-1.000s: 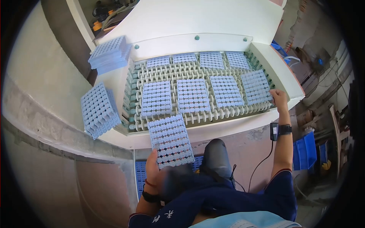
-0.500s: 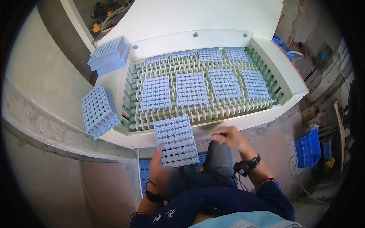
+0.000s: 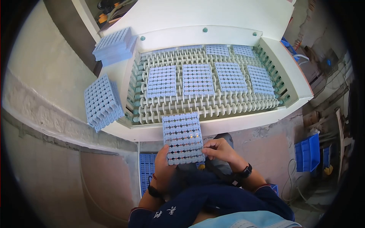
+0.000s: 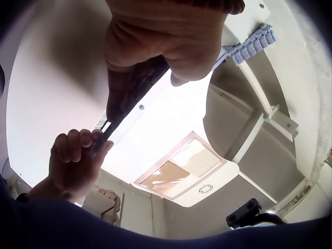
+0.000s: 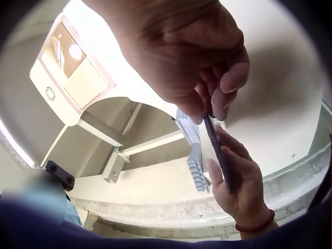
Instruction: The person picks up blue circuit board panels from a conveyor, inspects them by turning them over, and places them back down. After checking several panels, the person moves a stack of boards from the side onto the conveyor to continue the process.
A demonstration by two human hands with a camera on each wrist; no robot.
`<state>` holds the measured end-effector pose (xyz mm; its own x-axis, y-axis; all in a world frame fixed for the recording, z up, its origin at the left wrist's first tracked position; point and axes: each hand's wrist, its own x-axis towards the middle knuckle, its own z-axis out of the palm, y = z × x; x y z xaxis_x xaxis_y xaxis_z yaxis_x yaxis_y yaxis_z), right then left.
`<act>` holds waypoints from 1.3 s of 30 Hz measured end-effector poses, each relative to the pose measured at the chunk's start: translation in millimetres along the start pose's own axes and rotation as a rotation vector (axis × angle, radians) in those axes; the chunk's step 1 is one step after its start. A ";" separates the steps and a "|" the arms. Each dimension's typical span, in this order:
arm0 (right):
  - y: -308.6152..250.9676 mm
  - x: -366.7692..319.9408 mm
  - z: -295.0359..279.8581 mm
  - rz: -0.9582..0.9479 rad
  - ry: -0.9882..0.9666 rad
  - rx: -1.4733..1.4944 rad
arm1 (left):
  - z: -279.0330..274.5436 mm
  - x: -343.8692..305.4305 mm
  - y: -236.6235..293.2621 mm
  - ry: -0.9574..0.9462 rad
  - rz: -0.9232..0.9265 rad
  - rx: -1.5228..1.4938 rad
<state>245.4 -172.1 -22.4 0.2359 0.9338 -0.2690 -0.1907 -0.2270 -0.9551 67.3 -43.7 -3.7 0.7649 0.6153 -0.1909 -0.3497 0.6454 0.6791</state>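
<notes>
A thin light-blue panel point(image 3: 182, 138) with rows of small round pieces is held up in front of the machine's near edge. My left hand point(image 3: 161, 163) grips its lower left edge, thumb on the upper face and fingers underneath. At the lower right edge, my right hand point(image 3: 220, 150) pinches the panel between thumb and fingers. From the right wrist view the panel point(image 5: 220, 155) appears edge-on, with both hands on it. Several similar panels point(image 3: 197, 79) lie in a row across the white roller conveyor point(image 3: 213, 110).
Left of the conveyor, one stack of panels point(image 3: 102, 102) leans at the machine's corner and another stack point(image 3: 114, 45) sits farther back. A white cover point(image 3: 213, 15) rises behind the rollers. Blue bins point(image 3: 307, 152) stand on the floor at right, near a loose cable.
My right hand has left the far-right panel on the rollers and come to the held panel's right edge. The laid panels have moved back toward the cover.
</notes>
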 end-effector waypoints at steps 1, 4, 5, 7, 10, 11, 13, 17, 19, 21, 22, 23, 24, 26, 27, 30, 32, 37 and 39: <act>2.0 -0.5 0.9 -0.009 0.014 0.014 | -3.0 0.6 -1.7 -0.041 0.017 0.028; 3.9 -0.7 2.5 0.009 0.026 0.041 | -16.9 2.9 -8.5 -0.060 0.006 0.118; 4.2 -0.6 2.7 0.009 0.025 0.040 | -19.3 4.3 -9.9 -0.060 0.007 0.118; 5.3 0.4 3.5 0.000 0.019 0.041 | -23.0 5.7 -11.4 0.006 -0.123 -0.225; 8.9 2.0 3.5 0.003 0.006 0.024 | -23.2 6.6 -12.9 0.018 -0.122 -0.243; 8.8 2.2 3.9 0.002 0.005 0.023 | -23.1 6.5 -12.6 0.018 -0.121 -0.243; 8.7 3.0 5.1 -0.005 0.016 0.037 | -22.8 6.8 -11.8 -0.003 -0.127 -0.238; 10.9 1.6 5.3 0.006 0.022 0.041 | -19.9 4.5 -11.5 0.034 -0.132 -0.236; 10.4 1.5 4.7 0.003 0.027 0.057 | -21.4 4.9 -12.2 0.017 -0.093 -0.117; 10.5 0.6 4.3 -0.003 0.036 0.051 | -21.1 5.1 -13.4 0.014 -0.078 -0.070; 11.2 -0.1 4.9 -0.008 0.042 0.049 | -21.5 4.6 -13.9 0.013 -0.064 -0.023; 12.6 -0.4 4.8 -0.007 0.043 0.051 | -23.1 4.8 -14.9 0.014 -0.067 -0.021; 14.0 -0.2 3.4 -0.004 0.034 0.049 | -25.7 6.5 -16.8 0.021 -0.106 -0.144; 13.8 -0.5 2.3 -0.006 0.025 0.045 | -29.2 10.4 -20.1 0.023 -0.143 -0.267; 13.6 -1.1 3.2 0.006 0.038 0.048 | -31.2 11.5 -21.6 0.007 -0.132 -0.259; 13.0 -1.7 3.8 0.014 0.049 0.046 | -31.4 8.6 -20.8 -0.002 -0.118 -0.234; 13.6 -2.6 4.2 0.006 0.051 0.040 | -26.9 6.3 -19.1 0.002 -0.119 -0.217; 9.6 -4.6 4.7 0.015 0.088 0.065 | -32.2 6.5 -20.5 0.069 -0.098 -0.194; 11.7 -5.5 3.7 0.009 0.085 0.055 | -40.3 5.1 -22.0 0.081 -0.085 -0.193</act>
<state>238.3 -178.9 -31.6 0.3136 0.9044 -0.2894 -0.2449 -0.2174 -0.9449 57.1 -36.5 -48.2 0.7531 0.5840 -0.3030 -0.3886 0.7664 0.5114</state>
